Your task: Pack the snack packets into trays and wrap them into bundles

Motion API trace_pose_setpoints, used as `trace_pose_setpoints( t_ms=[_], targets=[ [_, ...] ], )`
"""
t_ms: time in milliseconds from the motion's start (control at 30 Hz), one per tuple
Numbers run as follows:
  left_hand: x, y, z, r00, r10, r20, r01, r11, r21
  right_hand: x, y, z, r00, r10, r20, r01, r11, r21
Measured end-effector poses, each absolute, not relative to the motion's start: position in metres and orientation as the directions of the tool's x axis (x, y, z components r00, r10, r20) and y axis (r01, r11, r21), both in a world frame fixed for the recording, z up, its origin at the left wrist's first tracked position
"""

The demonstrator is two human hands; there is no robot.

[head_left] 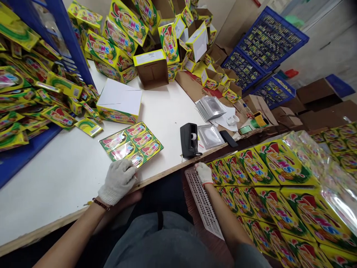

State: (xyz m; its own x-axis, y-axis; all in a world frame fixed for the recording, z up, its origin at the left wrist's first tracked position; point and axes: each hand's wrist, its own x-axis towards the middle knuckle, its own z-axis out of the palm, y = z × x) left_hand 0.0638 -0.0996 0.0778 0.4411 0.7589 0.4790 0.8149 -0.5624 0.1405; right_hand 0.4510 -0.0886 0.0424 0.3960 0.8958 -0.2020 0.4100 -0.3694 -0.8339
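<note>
My left hand [118, 180], in a white knit glove, rests at the table's front edge with its fingers curled. It touches the near side of a flat set of small green-and-yellow TWINS boxes [132, 143] under shiny clear plastic. What lies inside those fingers, if anything, is hidden. My right hand [204, 173], also gloved, is closed at the upper end of a pinkish slatted plastic basket [205, 203] below the table edge. Between the hands, a black tape dispenser [187, 139] with a white roll stands on the table. Behind the set sits a box with a white top [119, 98].
A blue crate [60, 41] spills small boxes at left. Open yellow cartons [152, 70] are heaped at the back. Clear plastic trays [211, 108] and a dark phone-like slab [228, 138] lie right. Stacked wrapped TWINS cartons [276, 193] fill the right side.
</note>
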Motion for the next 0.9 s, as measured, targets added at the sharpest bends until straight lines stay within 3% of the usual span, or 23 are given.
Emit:
trace_pose_setpoints(
  t_ms=[167, 300, 433, 633, 900],
  targets=[
    [0.068, -0.104, 0.074, 0.423, 0.754, 0.502, 0.816, -0.558, 0.151, 0.418, -0.108, 0.052, 0.161, 0.937, -0.309, 0.425, -0.349, -0.835],
    [0.070, -0.109, 0.076, 0.415, 0.772, 0.482, 0.815, -0.550, 0.180, 0.352, -0.103, 0.068, -0.194, 0.935, -0.298, 0.242, -0.248, -0.938],
    [0.073, -0.113, 0.077, 0.394, 0.796, 0.460, 0.826, -0.526, 0.204, 0.294, -0.082, 0.076, -0.370, 0.891, -0.265, 0.161, -0.220, -0.962],
    [0.075, -0.115, 0.077, 0.335, 0.836, 0.436, 0.849, -0.468, 0.245, 0.271, -0.065, 0.061, -0.361, 0.875, -0.323, 0.242, -0.247, -0.938],
    [0.086, -0.109, 0.116, 0.448, 0.890, 0.086, 0.875, -0.456, 0.162, 0.269, -0.070, 0.053, -0.265, 0.907, -0.327, 0.361, -0.221, -0.906]
  ],
)
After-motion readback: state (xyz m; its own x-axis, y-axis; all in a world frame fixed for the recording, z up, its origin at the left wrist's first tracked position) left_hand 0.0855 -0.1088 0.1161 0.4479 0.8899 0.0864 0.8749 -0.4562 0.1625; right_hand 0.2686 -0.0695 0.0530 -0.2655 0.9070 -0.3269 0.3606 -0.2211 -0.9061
